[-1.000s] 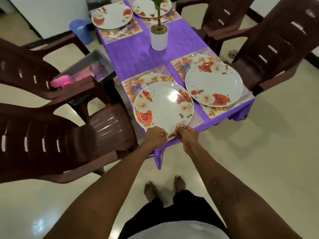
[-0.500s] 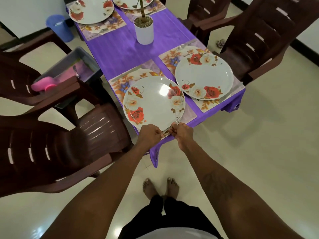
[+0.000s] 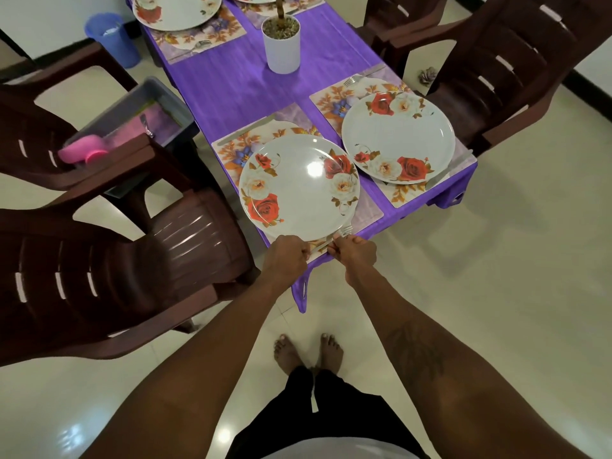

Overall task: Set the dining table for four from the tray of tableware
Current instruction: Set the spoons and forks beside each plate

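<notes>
Where they flank the table [image 3: 231,84], brown plastic chairs [image 3: 99,266] fill most of the L and R sides. Table wears a purple cloth and runs from near centre to far centre. Grey tray [image 3: 165,97] sits among the L chairs, just beside the table edge, w/ a pink cup [image 3: 82,153] lying in it. Floral plates rest on placemats: near-L plate [image 3: 298,190], near-R plate [image 3: 397,137], and two more at the far end, partly cut off. White plant pot [image 3: 281,44] stands mid-table. Knife [image 3: 246,129] lies on the mat at the far side of the near-L plate. Left hand [image 3: 286,260] and right hand [image 3: 356,253] are both curled on one fork [image 3: 344,231]. It's at the near edge of the near-L plate, tines pointing R, just beside the rim.
</notes>
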Demonstrator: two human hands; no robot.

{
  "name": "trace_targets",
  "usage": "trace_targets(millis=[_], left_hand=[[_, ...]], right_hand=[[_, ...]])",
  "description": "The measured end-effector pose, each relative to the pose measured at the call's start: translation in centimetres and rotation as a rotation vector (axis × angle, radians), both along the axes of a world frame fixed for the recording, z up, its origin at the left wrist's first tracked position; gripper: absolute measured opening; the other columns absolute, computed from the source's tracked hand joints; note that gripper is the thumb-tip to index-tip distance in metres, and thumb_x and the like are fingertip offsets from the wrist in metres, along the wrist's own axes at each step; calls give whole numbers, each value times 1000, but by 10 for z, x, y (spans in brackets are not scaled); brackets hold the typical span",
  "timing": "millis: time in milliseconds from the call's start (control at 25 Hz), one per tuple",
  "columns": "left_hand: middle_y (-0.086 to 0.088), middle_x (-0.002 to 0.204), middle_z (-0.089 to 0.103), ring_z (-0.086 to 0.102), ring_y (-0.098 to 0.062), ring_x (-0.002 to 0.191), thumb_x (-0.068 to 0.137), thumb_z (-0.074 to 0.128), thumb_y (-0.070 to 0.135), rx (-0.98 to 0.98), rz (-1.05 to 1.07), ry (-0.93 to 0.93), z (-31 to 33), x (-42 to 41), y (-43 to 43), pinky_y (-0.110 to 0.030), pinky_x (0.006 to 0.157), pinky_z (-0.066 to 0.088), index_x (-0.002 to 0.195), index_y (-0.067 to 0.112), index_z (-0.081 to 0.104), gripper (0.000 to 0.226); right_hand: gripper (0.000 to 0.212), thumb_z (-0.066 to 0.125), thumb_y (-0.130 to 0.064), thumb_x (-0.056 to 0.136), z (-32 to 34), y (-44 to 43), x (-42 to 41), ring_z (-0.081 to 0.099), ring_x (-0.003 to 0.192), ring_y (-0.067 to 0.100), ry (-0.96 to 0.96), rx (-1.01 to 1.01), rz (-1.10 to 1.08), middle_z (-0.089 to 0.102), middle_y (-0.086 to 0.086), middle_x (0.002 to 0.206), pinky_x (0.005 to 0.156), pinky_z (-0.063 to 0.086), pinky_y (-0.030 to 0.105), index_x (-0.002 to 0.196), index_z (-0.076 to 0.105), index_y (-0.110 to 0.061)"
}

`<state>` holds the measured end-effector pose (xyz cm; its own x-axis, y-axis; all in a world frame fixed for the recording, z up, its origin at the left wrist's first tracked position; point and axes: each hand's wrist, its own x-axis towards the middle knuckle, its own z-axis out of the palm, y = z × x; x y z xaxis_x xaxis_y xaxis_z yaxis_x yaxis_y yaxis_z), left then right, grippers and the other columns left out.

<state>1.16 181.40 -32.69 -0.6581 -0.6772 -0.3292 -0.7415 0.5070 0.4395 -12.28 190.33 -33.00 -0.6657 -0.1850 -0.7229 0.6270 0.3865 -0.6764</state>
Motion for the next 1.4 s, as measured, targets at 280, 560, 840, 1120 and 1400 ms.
trace_targets(millis=[280,560,840,1120,1400], left_hand=[[-1,93,74,67,-16,80,86,77,13,-15,28,-45,-4,9,3,-36,77,62,103,14,80,17],[-6,104,73,67,-21,89,90,76,13,-56,-7,-47,-6,8,7,-34,82,59,112,10,76,22],[-5,102,73,66,-21,90,90,76,13,-55,-5,-35,-6,5,8,-37,83,60,111,12,77,21],[-7,116,73,68,-27,106,94,69,14,-46,135,27,4,25,10,-37,87,57,125,10,70,31],[-4,99,75,68,-16,86,100,60,18,1,310,82,18,59,28,-32,79,59,103,10,75,18]], right_hand=[[19,87,-21,82,-2,-8,5,75,62,12,53,150,40,75,3,71,77,64,32,83,72,-9],[23,88,-20,80,-1,-5,5,76,63,15,-13,158,12,76,6,72,77,65,34,84,70,-7],[22,88,-18,81,0,1,-2,77,67,18,-23,102,43,77,9,77,77,65,34,85,71,-5],[30,90,-21,79,3,7,4,77,67,19,-58,63,-13,77,11,81,72,66,36,93,70,-4],[16,81,-20,87,5,15,68,77,68,19,-43,48,130,76,8,76,73,65,34,86,71,-8]])
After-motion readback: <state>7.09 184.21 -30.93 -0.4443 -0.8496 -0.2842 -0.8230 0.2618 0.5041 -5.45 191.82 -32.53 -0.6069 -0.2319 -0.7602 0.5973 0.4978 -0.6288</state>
